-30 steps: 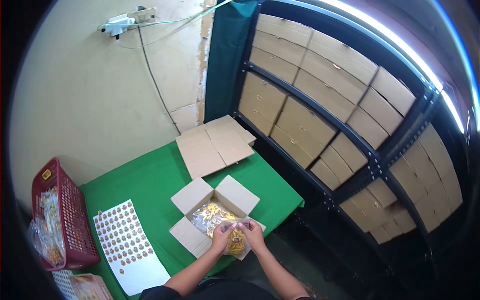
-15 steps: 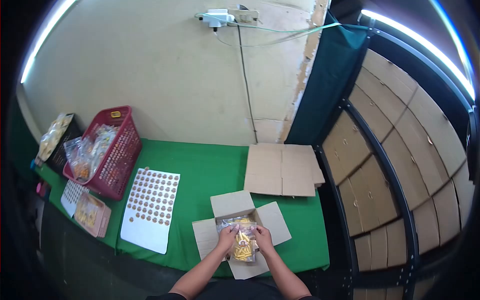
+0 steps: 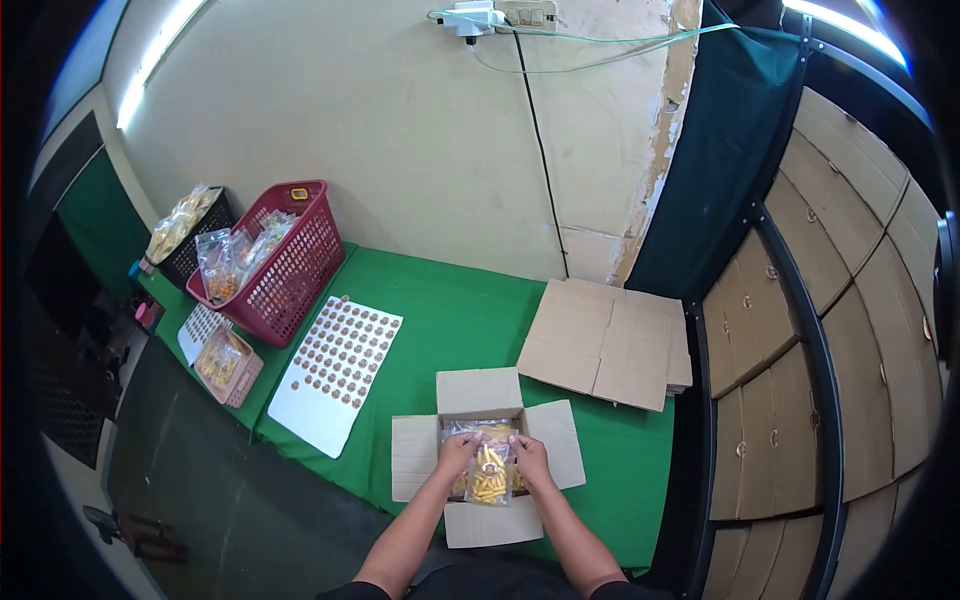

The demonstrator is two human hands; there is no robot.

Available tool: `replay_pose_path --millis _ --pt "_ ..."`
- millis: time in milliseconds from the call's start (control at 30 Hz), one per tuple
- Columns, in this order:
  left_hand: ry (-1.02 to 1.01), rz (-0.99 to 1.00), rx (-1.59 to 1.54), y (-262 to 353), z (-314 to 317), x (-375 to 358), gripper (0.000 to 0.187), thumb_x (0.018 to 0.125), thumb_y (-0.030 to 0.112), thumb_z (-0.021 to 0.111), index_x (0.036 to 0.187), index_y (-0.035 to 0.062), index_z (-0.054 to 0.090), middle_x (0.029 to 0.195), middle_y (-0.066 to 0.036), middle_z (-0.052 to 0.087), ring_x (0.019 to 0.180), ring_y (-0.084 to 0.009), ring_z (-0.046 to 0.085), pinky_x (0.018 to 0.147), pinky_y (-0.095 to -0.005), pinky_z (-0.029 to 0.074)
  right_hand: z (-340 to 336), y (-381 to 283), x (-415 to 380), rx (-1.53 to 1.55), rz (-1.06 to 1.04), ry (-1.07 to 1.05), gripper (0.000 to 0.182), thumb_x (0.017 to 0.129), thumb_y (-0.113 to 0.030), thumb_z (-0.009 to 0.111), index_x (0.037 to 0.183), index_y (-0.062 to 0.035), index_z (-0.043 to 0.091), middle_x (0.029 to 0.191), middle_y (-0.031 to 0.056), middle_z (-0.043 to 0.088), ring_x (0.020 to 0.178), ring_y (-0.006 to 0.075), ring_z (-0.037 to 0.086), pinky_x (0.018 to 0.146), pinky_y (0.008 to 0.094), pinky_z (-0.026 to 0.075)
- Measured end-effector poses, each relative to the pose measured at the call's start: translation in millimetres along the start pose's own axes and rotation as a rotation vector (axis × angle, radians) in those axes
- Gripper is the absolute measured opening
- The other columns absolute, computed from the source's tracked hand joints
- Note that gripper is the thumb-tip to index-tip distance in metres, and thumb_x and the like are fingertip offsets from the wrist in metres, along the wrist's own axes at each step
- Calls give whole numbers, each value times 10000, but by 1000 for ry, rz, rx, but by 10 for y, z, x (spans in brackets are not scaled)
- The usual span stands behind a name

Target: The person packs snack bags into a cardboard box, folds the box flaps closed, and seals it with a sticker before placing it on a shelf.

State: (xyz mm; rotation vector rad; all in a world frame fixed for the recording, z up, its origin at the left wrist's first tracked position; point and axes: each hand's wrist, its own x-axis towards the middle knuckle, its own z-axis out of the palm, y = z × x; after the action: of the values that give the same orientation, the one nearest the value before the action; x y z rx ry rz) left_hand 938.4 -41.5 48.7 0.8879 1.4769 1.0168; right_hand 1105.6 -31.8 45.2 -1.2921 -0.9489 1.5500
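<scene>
Here the left hand (image 3: 458, 455) and the right hand (image 3: 527, 460) each pinch a side of a clear snack bag (image 3: 488, 475) of yellow sticks, holding it just inside the open carton (image 3: 487, 455), whose four flaps lie spread flat. The film looks thin and slippery, so a loose pinch could let the bag tip or slide crooked onto the bags beneath it; pressing it down hard might crush the brittle sticks, and the near flap hangs over the counter's front edge, where a nudge could shift the whole carton. The counter (image 3: 440, 320) is covered in green cloth. A sticker sheet (image 3: 338, 375) lies to the left, flattened cardboard (image 3: 605, 345) to the right, and a red basket (image 3: 285, 265) of more bags stands farther left. Behind is a cream wall (image 3: 400, 130) with a power strip (image 3: 480, 16); shelves of stacked boxes (image 3: 850, 330) fill the right side.
</scene>
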Motion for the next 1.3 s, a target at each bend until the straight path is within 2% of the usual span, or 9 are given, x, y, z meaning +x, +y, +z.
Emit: replay_pose_path --millis 133,200,333,400,467,533,933,1267,1300 --pt "80 10 89 114 -5 -130 258 906 238 563 904 7 677 736 -43 649 658 -83 547 614 -259 450 53 -228 -122 -264 -65 51 211 877 -150 594 987 27 628 875 86 650 718 150 587 677 284 468" --pt "162 12 294 133 -3 -142 267 911 241 550 916 3 671 726 -53 644 653 -85 546 601 -265 452 197 -626 -421 -845 -784 376 372 816 -243 653 1071 17 576 939 159 599 850 268 581 776 365 457" --pt "111 233 109 275 193 -350 333 931 291 503 932 -6 653 724 -66 644 635 -130 577 579 -271 457 300 -561 -455 -523 -603 44 435 798 -287 668 1101 0 545 974 192 566 924 361 547 832 408 442" --pt "-44 78 -243 532 206 -486 341 943 305 484 985 5 642 795 -59 653 689 -145 593 609 -264 468 218 -383 -322 -531 -403 85 357 824 -249 653 1080 -11 582 927 144 617 849 277 600 779 352 471" --pt "2 106 -135 310 122 -346 308 927 288 532 1036 12 617 866 -50 650 766 -137 591 648 -257 474 168 -446 -260 47 -201 -48 261 868 -192 621 1036 7 612 909 77 665 819 137 606 742 271 477" --pt "245 86 -125 408 188 -393 260 882 228 614 1025 11 606 877 -46 641 777 -114 583 657 -246 471 170 -546 -284 60 -164 -75 188 869 -127 617 997 9 626 890 37 660 792 75 582 711 239 475" --pt "4 41 -177 218 102 -239 201 904 226 579 940 34 630 809 -4 628 704 -77 562 643 -243 458 93 -223 -90 217 -7 68 135 892 -126 563 856 -7 616 749 34 619 630 106 575 585 241 469" --pt "187 -58 -268 294 -10 -222 214 906 199 558 926 9 654 768 -14 603 635 -86 563 517 -245 467 125 -381 -213 40 -112 136 201 898 -177 550 1027 -24 566 778 43 593 644 167 578 599 271 483" --pt "220 10 -281 354 -26 -220 196 894 163 568 917 -11 653 767 -31 604 611 -93 568 495 -248 483 160 -572 -309 -390 -506 229 261 871 -200 585 1071 -37 544 792 66 585 672 217 582 640 297 492"
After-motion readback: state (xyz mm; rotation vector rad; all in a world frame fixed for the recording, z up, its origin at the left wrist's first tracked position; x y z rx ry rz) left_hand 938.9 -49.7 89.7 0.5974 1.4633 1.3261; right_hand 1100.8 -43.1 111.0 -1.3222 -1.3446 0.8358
